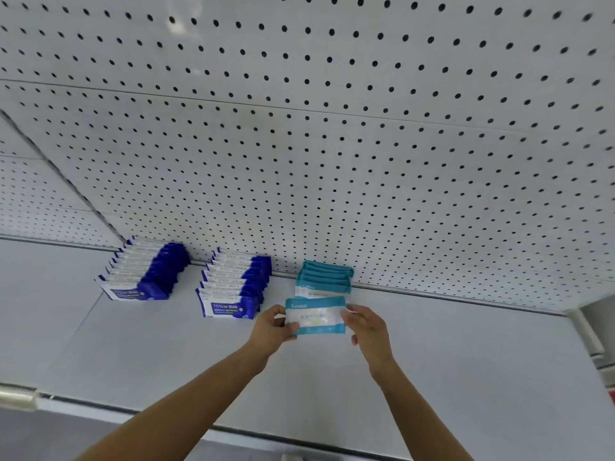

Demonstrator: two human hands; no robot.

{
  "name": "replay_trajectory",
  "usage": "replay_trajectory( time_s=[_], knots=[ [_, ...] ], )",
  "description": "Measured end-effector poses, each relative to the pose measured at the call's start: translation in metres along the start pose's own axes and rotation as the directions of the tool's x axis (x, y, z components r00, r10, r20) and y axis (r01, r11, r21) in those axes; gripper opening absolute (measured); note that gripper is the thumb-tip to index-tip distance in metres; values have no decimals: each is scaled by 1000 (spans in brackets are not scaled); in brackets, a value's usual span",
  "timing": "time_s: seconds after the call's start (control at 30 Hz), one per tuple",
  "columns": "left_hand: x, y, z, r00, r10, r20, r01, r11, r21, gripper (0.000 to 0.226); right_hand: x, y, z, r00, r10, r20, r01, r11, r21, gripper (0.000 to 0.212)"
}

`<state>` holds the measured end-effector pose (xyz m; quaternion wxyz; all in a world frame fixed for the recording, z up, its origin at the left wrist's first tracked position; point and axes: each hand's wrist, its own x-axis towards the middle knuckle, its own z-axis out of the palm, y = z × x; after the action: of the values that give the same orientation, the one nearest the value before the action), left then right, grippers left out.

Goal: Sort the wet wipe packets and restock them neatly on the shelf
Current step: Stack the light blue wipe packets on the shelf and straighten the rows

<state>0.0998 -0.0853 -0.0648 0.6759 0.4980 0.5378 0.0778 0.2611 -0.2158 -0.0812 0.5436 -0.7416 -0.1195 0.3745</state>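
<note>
A teal-and-white wet wipe packet (315, 316) is held upright just above the white shelf (449, 361). My left hand (271, 329) pinches its left end and my right hand (367, 326) pinches its right end. Directly behind it, against the pegboard, stands a short row of matching teal packets (324, 279). Two rows of dark blue and white packets stand to the left: one in the middle (233, 286) and one farther left (144, 272).
A white pegboard back wall (332, 144) rises behind the shelf. The shelf's front edge (166, 415) runs across the bottom. A white upright (587, 331) bounds the shelf on the right.
</note>
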Motion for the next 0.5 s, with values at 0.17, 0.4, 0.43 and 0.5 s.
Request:
replay_trajectory(
  time_s=[0.17,0.4,0.43,0.5],
  knots=[
    [25,-4,15,994,89,-62,-63,939,339,10,16,10,-7,999,-50,3,49,965,-259,15],
    [51,-1,21,955,179,-237,-44,874,484,22,49,27,3,997,-31,-68,7,947,-321,23],
    [55,0,23,949,194,-250,-50,872,486,21,53,28,4,995,-48,-83,20,950,-312,25],
    [64,6,27,929,235,-284,-74,874,480,20,60,27,8,988,-105,-114,66,951,-301,27]
  ],
)
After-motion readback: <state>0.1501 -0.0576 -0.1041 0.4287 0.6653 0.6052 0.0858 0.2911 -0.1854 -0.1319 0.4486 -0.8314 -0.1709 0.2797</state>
